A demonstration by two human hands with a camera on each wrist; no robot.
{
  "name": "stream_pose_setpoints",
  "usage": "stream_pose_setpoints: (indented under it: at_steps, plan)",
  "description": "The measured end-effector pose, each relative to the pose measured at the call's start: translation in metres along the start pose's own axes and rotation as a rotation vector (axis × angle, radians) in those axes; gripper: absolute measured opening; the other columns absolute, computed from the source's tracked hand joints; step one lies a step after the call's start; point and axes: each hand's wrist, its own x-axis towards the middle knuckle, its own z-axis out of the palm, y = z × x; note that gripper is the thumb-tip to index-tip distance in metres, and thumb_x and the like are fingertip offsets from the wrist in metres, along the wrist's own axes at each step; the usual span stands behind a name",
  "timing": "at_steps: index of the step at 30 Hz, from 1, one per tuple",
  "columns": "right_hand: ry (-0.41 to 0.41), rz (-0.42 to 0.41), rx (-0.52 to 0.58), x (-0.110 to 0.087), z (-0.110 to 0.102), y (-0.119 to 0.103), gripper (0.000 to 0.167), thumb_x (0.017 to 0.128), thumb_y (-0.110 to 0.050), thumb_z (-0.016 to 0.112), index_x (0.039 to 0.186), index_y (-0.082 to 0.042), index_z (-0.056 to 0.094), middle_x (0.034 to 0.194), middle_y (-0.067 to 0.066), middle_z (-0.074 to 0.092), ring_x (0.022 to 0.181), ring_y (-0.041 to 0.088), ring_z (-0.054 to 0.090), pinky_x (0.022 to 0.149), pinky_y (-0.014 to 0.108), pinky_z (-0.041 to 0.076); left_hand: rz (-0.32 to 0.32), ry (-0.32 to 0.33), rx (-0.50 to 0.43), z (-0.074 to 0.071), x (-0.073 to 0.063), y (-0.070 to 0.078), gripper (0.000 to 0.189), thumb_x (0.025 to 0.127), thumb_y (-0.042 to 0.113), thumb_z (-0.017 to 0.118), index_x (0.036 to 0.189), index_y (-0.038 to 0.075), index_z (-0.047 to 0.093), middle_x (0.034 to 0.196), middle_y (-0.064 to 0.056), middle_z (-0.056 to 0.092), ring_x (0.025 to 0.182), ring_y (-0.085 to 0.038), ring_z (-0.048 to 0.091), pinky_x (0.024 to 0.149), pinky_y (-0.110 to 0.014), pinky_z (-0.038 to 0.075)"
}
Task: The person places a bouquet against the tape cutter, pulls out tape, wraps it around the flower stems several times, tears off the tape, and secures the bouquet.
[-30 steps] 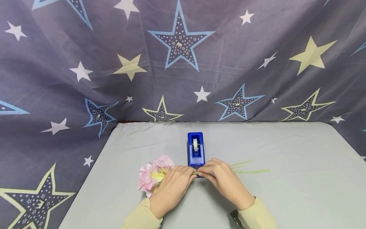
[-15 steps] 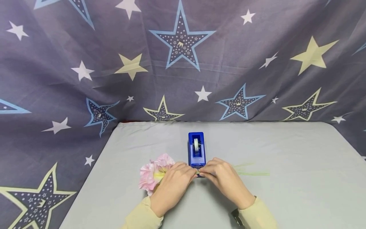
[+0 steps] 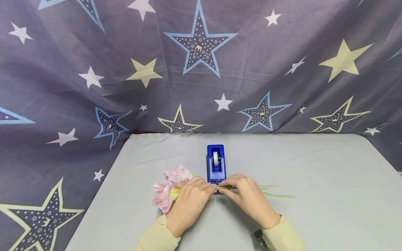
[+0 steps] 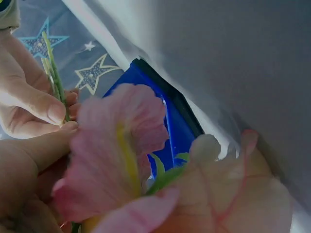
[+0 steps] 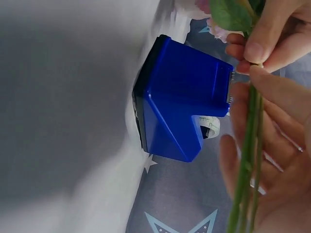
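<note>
Pink artificial flowers (image 3: 164,195) on green stems (image 5: 248,170) lie crosswise in front of me, blooms to the left, stem ends to the right. My left hand (image 3: 191,200) pinches the stems just below the blooms, thumb against fingertips. Right beside it, my right hand (image 3: 248,195) pinches the same stems, the thumb tips of both hands almost meeting. Both hands are at the near end of a blue tape dispenser (image 3: 221,174), whose toothed cutting edge (image 5: 231,86) faces the fingers in the right wrist view. Petals fill much of the left wrist view.
A roll of tape (image 3: 215,158) sits in the dispenser. Grey cloth (image 3: 314,216) covers the table, and a dark curtain with stars (image 3: 251,69) hangs behind its far edge. Green leaves (image 5: 233,14) show near the left hand in the right wrist view.
The bunch has turned in my hands: the free stem ends at the right have swung nearer to me, and the blooms have shifted slightly away. Both hands stay almost in place.
</note>
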Motion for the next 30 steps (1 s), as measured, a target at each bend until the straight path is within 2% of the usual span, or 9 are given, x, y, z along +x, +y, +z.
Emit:
stream_pose_setpoints:
  at_steps: [6,11,17,20,27,30]
  plan:
    - [-0.105,0.046,0.007,-0.0010,0.0001,-0.0001,0.019,0.089,-0.027,0.073,0.099,-0.012,0.076,0.095,-0.001,0.075,0.087,0.013,0.069,0.079,0.032,0.057,0.014,0.009,0.026,0.0012,0.0001,0.0004,0.012,0.085,0.007,0.068,0.090,0.017,0.071,0.090,0.011,0.073,0.083,-0.010,0.062,0.081,-0.027,0.049]
    - [-0.151,0.060,0.044,-0.0009,0.0015,0.0011,0.024,0.098,-0.034,0.061,0.097,-0.017,0.076,0.092,-0.008,0.073,0.089,0.008,0.066,0.082,0.032,0.055,0.028,0.011,0.044,0.0016,-0.0003,0.0007,0.016,0.083,0.007,0.071,0.096,0.016,0.074,0.094,0.009,0.074,0.086,-0.009,0.065,0.085,-0.027,0.050]
    - [-0.154,0.045,0.117,0.0007,0.0037,0.0032,0.021,0.099,-0.026,0.059,0.089,-0.017,0.075,0.070,-0.009,0.061,0.073,0.003,0.051,0.069,0.025,0.047,0.033,0.022,0.062,0.0021,-0.0011,0.0003,0.015,0.083,0.008,0.070,0.096,0.016,0.074,0.093,0.009,0.074,0.085,-0.010,0.064,0.085,-0.027,0.049]
    - [-0.150,0.055,0.148,0.0012,0.0041,0.0032,0.020,0.098,-0.027,0.061,0.091,-0.016,0.077,0.071,-0.009,0.063,0.072,0.002,0.050,0.067,0.023,0.046,0.032,0.023,0.068,0.0014,-0.0010,0.0004,0.015,0.083,0.008,0.070,0.096,0.015,0.074,0.093,0.008,0.074,0.086,-0.010,0.064,0.085,-0.027,0.049]
    - [-0.122,0.058,0.154,0.0014,0.0039,0.0032,0.014,0.094,-0.023,0.066,0.095,-0.018,0.079,0.087,-0.012,0.072,0.075,0.002,0.052,0.067,0.022,0.047,0.038,0.036,0.086,0.0032,-0.0013,-0.0002,0.012,0.082,0.007,0.069,0.090,0.016,0.071,0.087,0.009,0.072,0.080,-0.010,0.061,0.077,-0.026,0.048]
    - [-0.115,0.056,0.162,0.0013,0.0041,0.0035,0.013,0.094,-0.022,0.067,0.095,-0.019,0.079,0.084,-0.011,0.071,0.072,0.001,0.050,0.065,0.021,0.046,0.039,0.043,0.091,0.0030,-0.0013,-0.0003,0.011,0.083,0.008,0.067,0.089,0.016,0.071,0.085,0.009,0.071,0.078,-0.010,0.060,0.075,-0.026,0.048]
